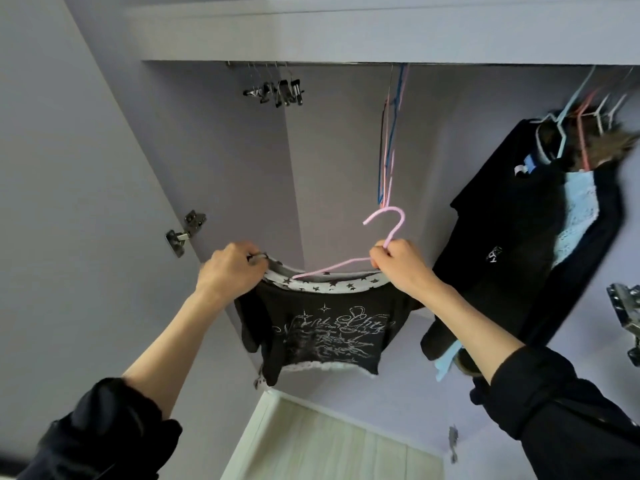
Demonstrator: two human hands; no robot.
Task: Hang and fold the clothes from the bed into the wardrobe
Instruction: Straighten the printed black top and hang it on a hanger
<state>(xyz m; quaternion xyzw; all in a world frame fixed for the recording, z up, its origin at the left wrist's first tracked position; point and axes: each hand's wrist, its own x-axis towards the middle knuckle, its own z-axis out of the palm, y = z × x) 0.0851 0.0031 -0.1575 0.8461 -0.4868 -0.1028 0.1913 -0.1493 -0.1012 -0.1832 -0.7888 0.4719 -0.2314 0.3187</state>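
Lilac wardrobe (104,133) open; rail (311,64) holds clip hangers (277,91).

Top (325,327) on hanger (349,263), held up before open wardrobe (242,161), between left hand (230,271) and right hand (398,265). Rail (311,63) above: clip hangers (277,91) left, empty hangers (389,147) centre, hung clothes (526,230) right. Hinge (185,232) left of top.

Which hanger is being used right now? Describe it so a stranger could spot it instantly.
Look inside the open wardrobe, below the rail, where two hands hold up a black printed top. The pink hanger sits in its star-patterned neckline, gripped by the right hand. Unlike the bare hangers on the rail behind, its hook is free.
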